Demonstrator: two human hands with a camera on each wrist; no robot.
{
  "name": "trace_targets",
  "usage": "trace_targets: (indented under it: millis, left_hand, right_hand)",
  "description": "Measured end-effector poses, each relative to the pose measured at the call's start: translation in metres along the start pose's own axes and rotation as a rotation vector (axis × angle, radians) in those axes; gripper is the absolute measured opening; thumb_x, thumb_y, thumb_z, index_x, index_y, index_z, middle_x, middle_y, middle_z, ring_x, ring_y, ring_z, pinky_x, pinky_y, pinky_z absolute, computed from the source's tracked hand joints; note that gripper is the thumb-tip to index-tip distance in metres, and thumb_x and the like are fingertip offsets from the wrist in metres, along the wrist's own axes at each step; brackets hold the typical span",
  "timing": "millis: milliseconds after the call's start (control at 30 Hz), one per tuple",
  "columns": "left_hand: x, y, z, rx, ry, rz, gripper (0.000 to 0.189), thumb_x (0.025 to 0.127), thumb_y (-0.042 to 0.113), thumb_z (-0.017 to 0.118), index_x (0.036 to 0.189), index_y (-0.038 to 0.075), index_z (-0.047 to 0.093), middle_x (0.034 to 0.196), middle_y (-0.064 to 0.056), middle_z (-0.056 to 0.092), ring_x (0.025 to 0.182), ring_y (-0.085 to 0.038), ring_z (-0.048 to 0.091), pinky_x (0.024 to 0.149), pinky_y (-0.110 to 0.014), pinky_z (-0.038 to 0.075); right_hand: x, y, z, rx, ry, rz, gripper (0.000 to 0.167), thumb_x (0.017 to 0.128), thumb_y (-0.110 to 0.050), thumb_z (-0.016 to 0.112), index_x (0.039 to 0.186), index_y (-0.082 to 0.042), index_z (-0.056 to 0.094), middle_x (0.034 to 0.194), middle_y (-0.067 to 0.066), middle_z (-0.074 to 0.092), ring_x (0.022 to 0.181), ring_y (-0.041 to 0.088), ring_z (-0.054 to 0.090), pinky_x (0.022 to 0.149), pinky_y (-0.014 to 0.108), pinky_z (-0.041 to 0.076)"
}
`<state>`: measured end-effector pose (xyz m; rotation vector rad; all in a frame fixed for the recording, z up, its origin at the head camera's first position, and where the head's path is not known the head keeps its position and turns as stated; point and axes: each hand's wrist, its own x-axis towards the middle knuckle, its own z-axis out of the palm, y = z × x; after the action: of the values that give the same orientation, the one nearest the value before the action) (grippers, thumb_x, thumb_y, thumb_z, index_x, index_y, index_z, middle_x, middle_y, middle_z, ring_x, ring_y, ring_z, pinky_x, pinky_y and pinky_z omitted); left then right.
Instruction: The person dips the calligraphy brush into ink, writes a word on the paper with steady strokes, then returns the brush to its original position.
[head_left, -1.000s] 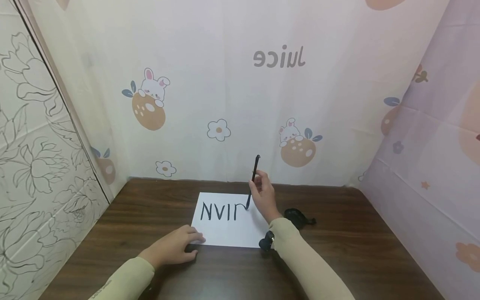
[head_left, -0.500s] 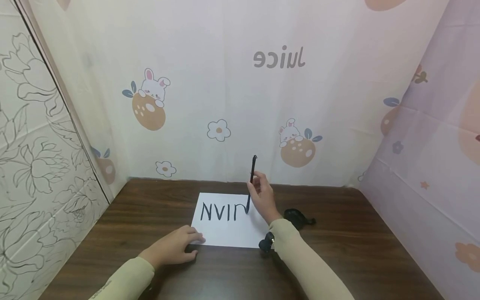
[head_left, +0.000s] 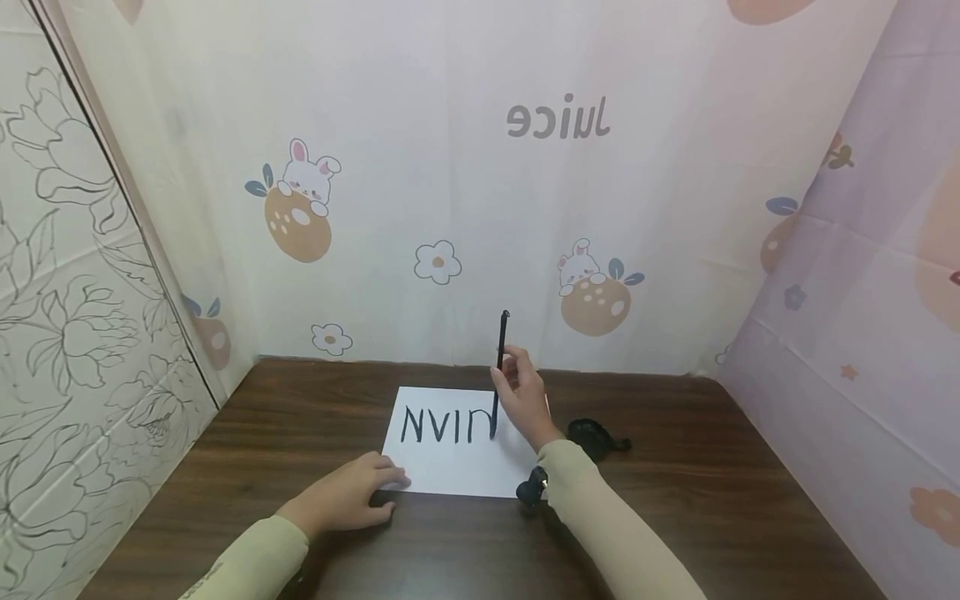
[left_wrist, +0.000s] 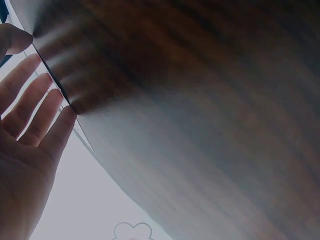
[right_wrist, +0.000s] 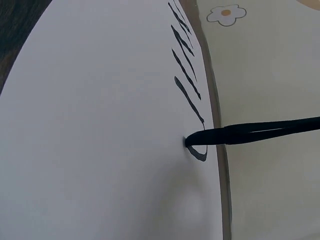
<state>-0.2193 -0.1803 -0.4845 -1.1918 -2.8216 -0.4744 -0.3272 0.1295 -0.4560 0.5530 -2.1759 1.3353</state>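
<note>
My right hand (head_left: 527,402) pinches a slim black writing brush (head_left: 502,342), held nearly upright. Its dark tip meets a white sheet of paper (head_left: 442,468). Black letters (head_left: 437,423) run across the sheet's upper part, reading N, V, I, then an arched stroke at the brush. The right wrist view shows the brush tip (right_wrist: 195,140) on the paper at the foot of that stroke; the hand itself is not visible there. My left hand (head_left: 347,493) rests at the sheet's lower left corner, fingertips on the paper. Its fingers (left_wrist: 60,131) lie spread in the left wrist view.
A black dish with a short handle (head_left: 591,437) sits right of the paper, partly behind my right sleeve. A small black round device (head_left: 531,490) is at my right wrist. The dark wooden table (head_left: 435,558) ends at a printed curtain (head_left: 465,183).
My right hand has drawn the brush toward me and slightly left, its tip sliding down the paper along the last letter's right side. The left hand has stayed put.
</note>
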Motion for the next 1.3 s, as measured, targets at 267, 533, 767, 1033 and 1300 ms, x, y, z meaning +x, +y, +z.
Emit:
trace_targets:
  millis: [267,533,767,1033,1300]
  left_hand:
    - [0.001,0.0,0.0,0.002,-0.007,-0.008,0.029,0.088,0.022,0.073,0.117,0.016,0.072,0.113,0.004,0.066,0.103,-0.013,0.058,0.09,-0.036,0.052]
    - [0.0,0.001,0.0,0.004,0.0,-0.009,0.029,0.088,0.022,0.073,0.117,0.016,0.072,0.112,0.004,0.065,0.103,-0.013,0.058,0.09,-0.036,0.052]
    - [0.0,0.001,0.0,0.005,-0.003,-0.011,0.029,0.088,0.022,0.073,0.117,0.016,0.072,0.112,0.005,0.065,0.103,-0.013,0.058,0.09,-0.036,0.052]
    - [0.001,0.0,0.001,0.006,-0.01,-0.016,0.03,0.088,0.023,0.073,0.117,0.017,0.071,0.113,0.005,0.065,0.103,-0.013,0.058,0.091,-0.037,0.052]
    - [0.0,0.0,0.0,0.004,-0.01,-0.012,0.029,0.088,0.022,0.072,0.117,0.016,0.071,0.113,0.004,0.065,0.104,-0.014,0.058,0.091,-0.037,0.052]
  right_hand:
    - [0.0,-0.001,0.002,0.019,-0.007,0.015,0.035,0.099,-0.013,0.062,0.133,-0.012,0.05,0.096,0.001,0.058,0.088,0.016,0.058,0.074,0.033,0.054]
    - [0.0,-0.003,0.005,0.054,-0.007,0.016,0.034,0.099,-0.011,0.062,0.131,-0.013,0.051,0.094,0.002,0.057,0.079,0.017,0.057,0.07,0.03,0.052]
    - [0.0,-0.002,0.007,0.074,-0.011,0.016,0.034,0.099,-0.009,0.062,0.13,-0.014,0.05,0.094,0.002,0.056,0.08,0.017,0.058,0.071,0.029,0.053]
    - [-0.001,0.0,0.01,0.098,-0.011,0.009,0.033,0.1,-0.011,0.061,0.13,-0.015,0.048,0.097,0.004,0.057,0.088,0.018,0.06,0.082,0.033,0.056]
    - [-0.002,-0.002,0.011,0.119,-0.019,0.046,0.033,0.1,-0.01,0.06,0.131,-0.015,0.048,0.099,0.005,0.057,0.091,0.018,0.06,0.086,0.034,0.055]
